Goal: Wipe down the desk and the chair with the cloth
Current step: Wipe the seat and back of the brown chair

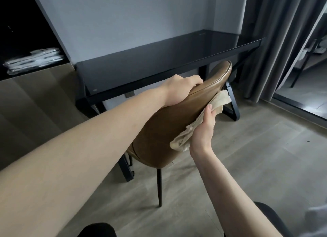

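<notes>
Both forearms reach forward from the bottom edge, dark trousered knees below them. Right hand (203, 128): palm flat against the cloth (187, 136), thumb stretched up along it, fingers hidden behind the fabric; it presses the cloth to the outer right side of the chair (159, 130) backrest. Cloth is beige, bunched, one end trailing past the backrest's edge.

Left hand (178, 90): fingers curled over the top rim of the backrest, gripping it. Chair looks tipped toward the camera; only one thin rear leg shows, so how it stands I cannot tell for certain.

Risks, as I judge them: if the left grip loosens while the right pushes sideways, the tilted chair may swing or drop. Loose cloth could slip out from under the palm, since nothing pinches it that I can see.

Beyond: desk (159, 59), dark glossy top, black frame, chair partly tucked beside it. Grey curtain (276, 42) right; shelf with folded packets (33, 59) left.
</notes>
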Tool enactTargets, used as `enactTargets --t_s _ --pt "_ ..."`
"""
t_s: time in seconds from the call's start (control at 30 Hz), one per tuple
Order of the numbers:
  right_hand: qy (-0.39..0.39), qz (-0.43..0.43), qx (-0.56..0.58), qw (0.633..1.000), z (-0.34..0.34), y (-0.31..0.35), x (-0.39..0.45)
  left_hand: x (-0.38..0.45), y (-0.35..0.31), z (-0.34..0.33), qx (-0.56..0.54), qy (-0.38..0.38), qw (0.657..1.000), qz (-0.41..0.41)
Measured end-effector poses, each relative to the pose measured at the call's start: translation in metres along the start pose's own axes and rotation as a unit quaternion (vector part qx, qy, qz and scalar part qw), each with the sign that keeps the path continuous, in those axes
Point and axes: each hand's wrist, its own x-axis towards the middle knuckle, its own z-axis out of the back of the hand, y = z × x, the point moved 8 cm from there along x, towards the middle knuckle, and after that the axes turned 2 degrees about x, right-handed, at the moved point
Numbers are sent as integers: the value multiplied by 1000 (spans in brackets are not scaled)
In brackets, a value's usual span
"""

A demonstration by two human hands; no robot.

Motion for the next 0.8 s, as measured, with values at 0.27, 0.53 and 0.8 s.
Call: enactTargets --t_s 0.27,0.53,0.8 --pt "-89 -187 -2 978 49 -128 67 11 7 -3 -9 16 1000 6" --pt "-61 -281 23 958 50 -188 48 14 8 -3 0 24 1000 4" --pt "-107 -315 87 939 37 -176 -3 4 5 0 15 15 1000 17"
